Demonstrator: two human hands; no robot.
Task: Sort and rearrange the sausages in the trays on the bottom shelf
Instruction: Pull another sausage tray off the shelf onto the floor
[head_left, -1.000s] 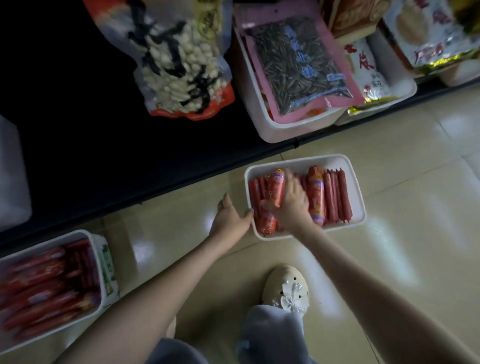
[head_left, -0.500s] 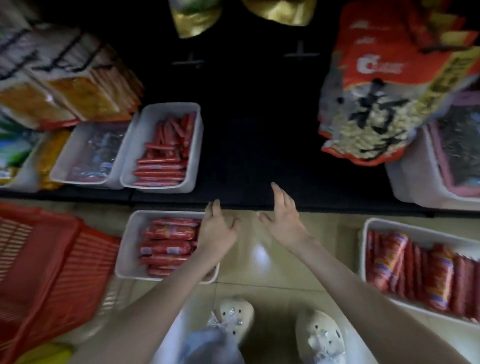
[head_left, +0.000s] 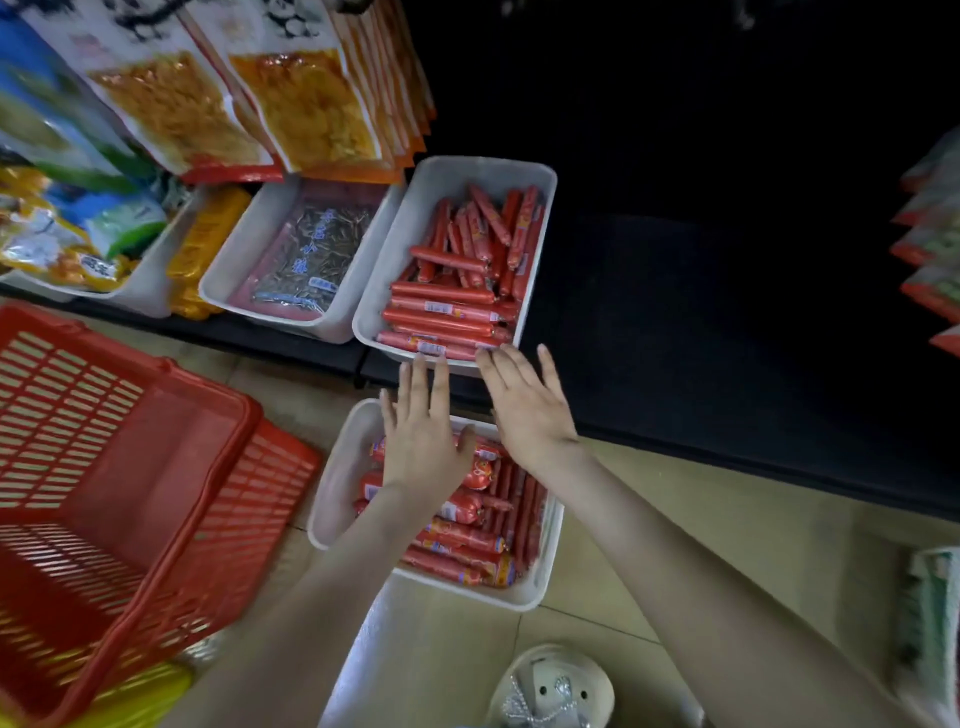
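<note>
Red sausages, white trays, red slatted basket, seemingly cream shoe.

Glossy beige floor tiles with thin grout lines meet the front edge of a black bottom shelf, deep in shadow toward its back. A red slatted shopping basket sits on the floor near the shelf's left front edge.
</note>
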